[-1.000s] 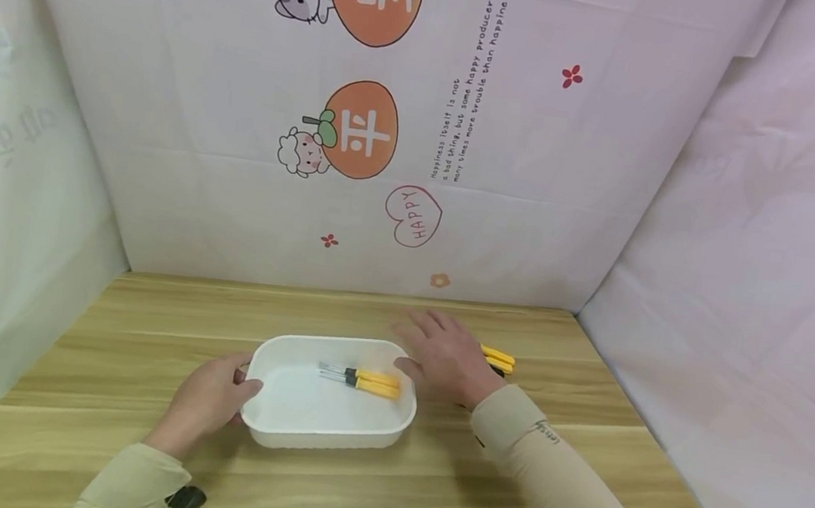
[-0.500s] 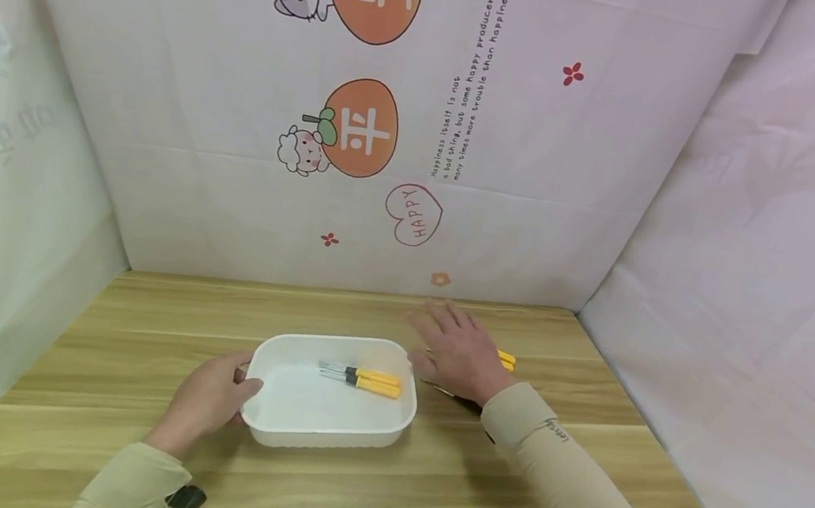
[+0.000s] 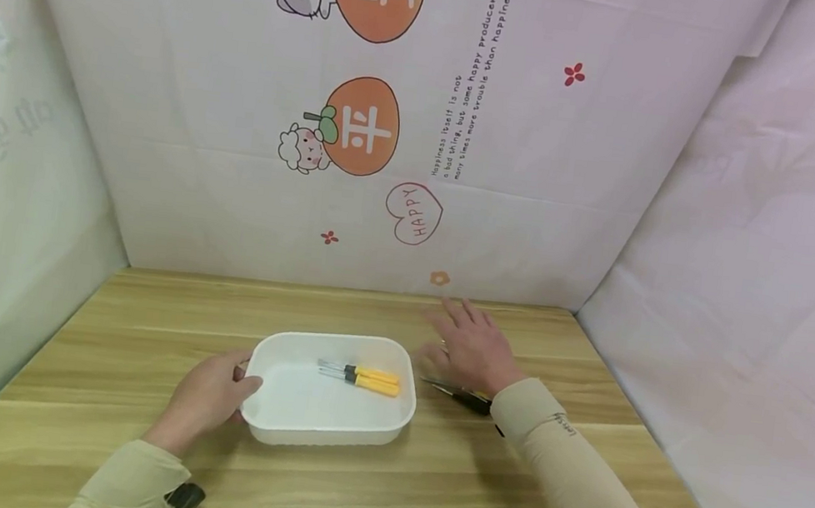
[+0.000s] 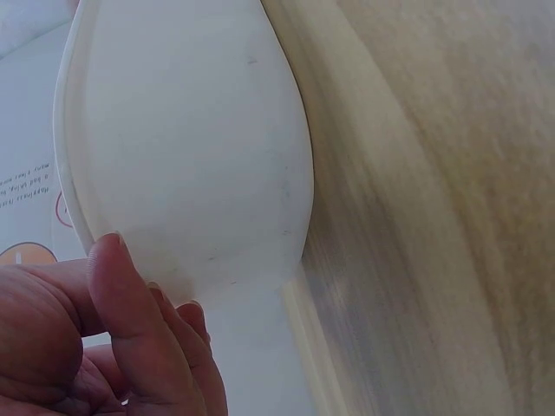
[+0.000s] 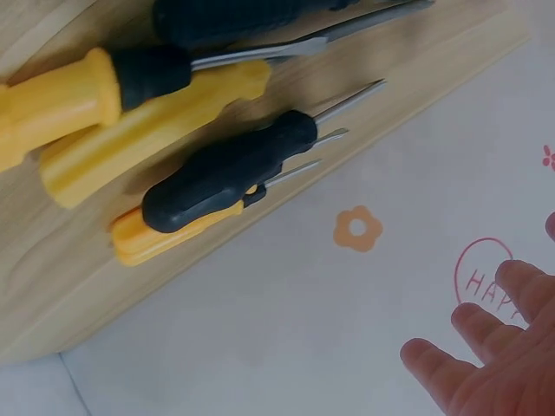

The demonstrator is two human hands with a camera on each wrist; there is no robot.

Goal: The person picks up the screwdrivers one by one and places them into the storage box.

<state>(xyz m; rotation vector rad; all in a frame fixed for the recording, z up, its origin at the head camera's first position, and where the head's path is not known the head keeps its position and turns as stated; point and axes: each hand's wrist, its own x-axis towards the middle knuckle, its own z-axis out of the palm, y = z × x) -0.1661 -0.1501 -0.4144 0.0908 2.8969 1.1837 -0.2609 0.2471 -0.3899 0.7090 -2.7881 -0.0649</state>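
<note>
My left hand [image 3: 206,396] grips the left end of a white plastic tray [image 3: 326,437], thumb over the rim. Inside the tray, at its right end, lie two yellow-handled screwdrivers [image 3: 377,385] with tips to the left. To the right of the tray, my right hand [image 3: 475,355] hovers with spread fingers and holds nothing. Beneath it a black-handled screwdriver [image 3: 472,401] is partly hidden. The right wrist view shows several screwdrivers on the table, among them a stubby black one [image 5: 225,173], a yellow one with a black collar [image 5: 61,104] and an orange-yellow one [image 5: 139,244].
A wood-grain table [image 3: 183,304] carries everything. A white printed cloth [image 3: 231,209] rises along its back edge, with white sheets [image 3: 731,324] at both sides. A small black object [image 3: 186,500] sits at my left cuff.
My right hand has shifted right, away from the tray's rim and over the loose screwdrivers, uncovering the black-handled one. The left hand and the tray stay put.
</note>
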